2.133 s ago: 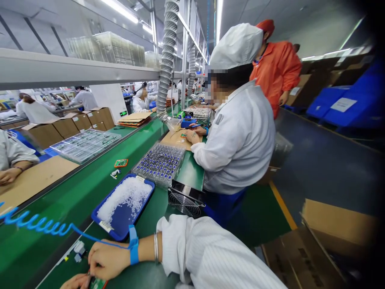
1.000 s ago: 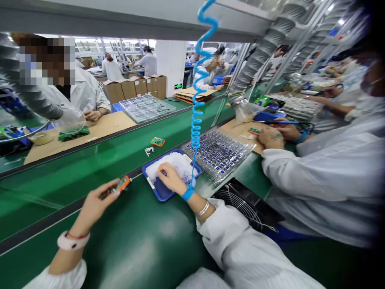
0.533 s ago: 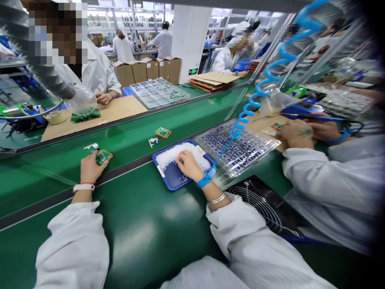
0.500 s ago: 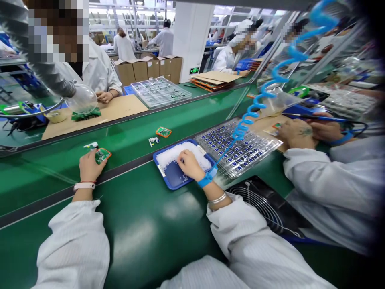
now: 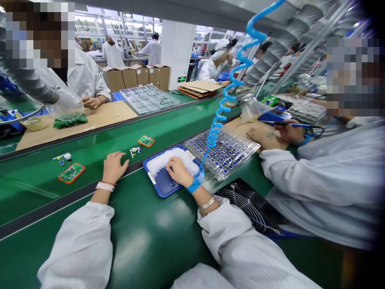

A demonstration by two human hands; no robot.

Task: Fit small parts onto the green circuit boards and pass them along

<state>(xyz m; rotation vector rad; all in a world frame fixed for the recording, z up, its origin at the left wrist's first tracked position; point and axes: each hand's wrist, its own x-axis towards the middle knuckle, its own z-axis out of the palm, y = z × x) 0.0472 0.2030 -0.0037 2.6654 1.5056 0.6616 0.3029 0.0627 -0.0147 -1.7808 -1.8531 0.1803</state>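
Observation:
My left hand (image 5: 113,166) lies on the green conveyor belt (image 5: 180,120) with its fingers stretched out and nothing in it. A small white part (image 5: 135,151) and an orange-framed circuit board (image 5: 146,141) lie just beyond its fingertips. A second orange-framed board (image 5: 71,172) lies on the belt to its left, next to another small white part (image 5: 63,157). My right hand (image 5: 179,171) is in the blue tray (image 5: 159,186), fingers curled down into the heap of small white pieces (image 5: 167,157). What the fingers pinch is hidden.
A clear blister tray of blue components (image 5: 221,150) sits right of the blue tray, with a fan grille (image 5: 249,204) below it. A co-worker's hands (image 5: 270,134) work at my right. A coiled blue wrist cord (image 5: 228,88) hangs over the trays. Cardboard (image 5: 99,116) and clear trays (image 5: 147,98) lie across the belt.
My left hand has let go of the orange-framed board, which now lies on the belt to the left, and has moved right toward the small white part. My right hand stays in the tray.

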